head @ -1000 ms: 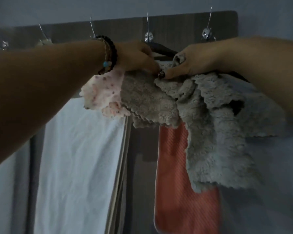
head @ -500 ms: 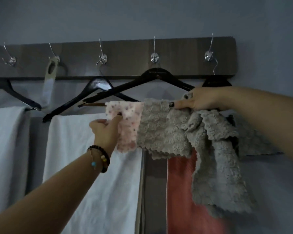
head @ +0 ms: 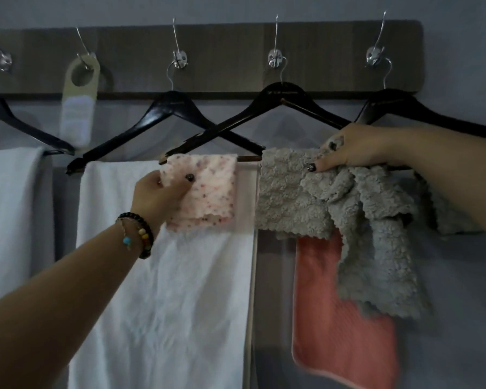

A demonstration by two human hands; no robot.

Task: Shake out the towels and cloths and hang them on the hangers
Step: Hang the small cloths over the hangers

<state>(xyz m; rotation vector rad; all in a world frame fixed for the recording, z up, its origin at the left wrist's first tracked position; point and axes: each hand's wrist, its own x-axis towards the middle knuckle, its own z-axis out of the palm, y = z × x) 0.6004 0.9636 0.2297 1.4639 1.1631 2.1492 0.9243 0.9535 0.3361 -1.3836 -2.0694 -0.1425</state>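
A small pink speckled cloth hangs over the bar of a black hanger on the wall rack. My left hand pinches its left edge between thumb and fingers. Beside it on the same bar hangs a fluffy grey cloth, bunched and trailing down to the right. My right hand grips the grey cloth at the bar. A white towel hangs on the hanger to the left, and a coral towel hangs behind the grey cloth.
A dark wooden rack with several metal hooks runs along the grey wall. Another white towel hangs at far left. A pale door tag dangles from the second hook. A further black hanger sits at right.
My left hand dropped from the bar and took the pink cloth's edge, sliding it left so a gap opened from the grey cloth. The view pulled back.
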